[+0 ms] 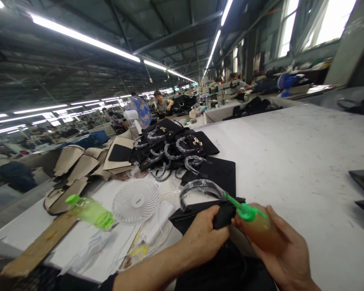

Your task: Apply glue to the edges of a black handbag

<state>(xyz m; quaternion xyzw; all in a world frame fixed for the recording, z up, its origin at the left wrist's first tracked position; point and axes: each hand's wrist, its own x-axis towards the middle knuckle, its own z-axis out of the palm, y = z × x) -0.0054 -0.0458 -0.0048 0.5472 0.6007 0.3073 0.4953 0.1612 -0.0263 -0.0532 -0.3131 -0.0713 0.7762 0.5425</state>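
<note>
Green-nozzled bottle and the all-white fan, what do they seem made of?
Green-nozzled bottle: probably smooth translucent plastic, as light seems to glow through its amber body. All-white fan: likely smooth moulded plastic, judging by its thin, even, curved ribs.

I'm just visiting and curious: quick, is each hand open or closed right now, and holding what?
Left hand: closed, pinching black material.
Right hand: closed around the bottle with the green nozzle.

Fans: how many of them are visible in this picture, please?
3: a white fan, left of the left hand; a blue-bladed fan beyond the heap of black bags; and a blue fan in the right background. More may be hidden in the distance.
</note>
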